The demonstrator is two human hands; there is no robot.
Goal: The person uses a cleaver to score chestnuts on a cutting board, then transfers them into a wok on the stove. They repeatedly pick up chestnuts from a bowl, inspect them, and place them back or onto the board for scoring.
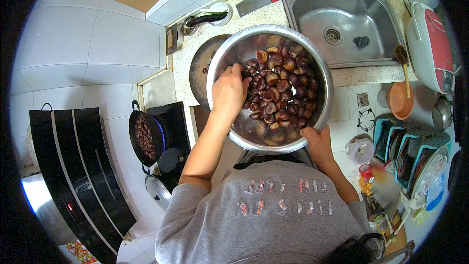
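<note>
A large stainless steel bowl [269, 146] holding many glossy brown chestnuts [282, 86], some with cut shells, is in front of my body. My right hand [318, 142] grips its near right rim, thumb on the edge. Inside the bowl, at the left side of the pile, my left hand [229, 90] has its fingers curled against the chestnuts. A dark chestnut shows by its thumb, but the fingertips are hidden and a firm hold cannot be made out. Under the bowl's left side, a round cutting board [199, 68] carries a few chestnut pieces.
A black wok [136, 154] full of chestnuts sits over a blue flame at left, near a pan lid [158, 191] and a range hood [78, 176]. A cleaver [256, 2] lies behind the bowl, beside the sink [311, 18]. A rice cooker [427, 44] stands far right.
</note>
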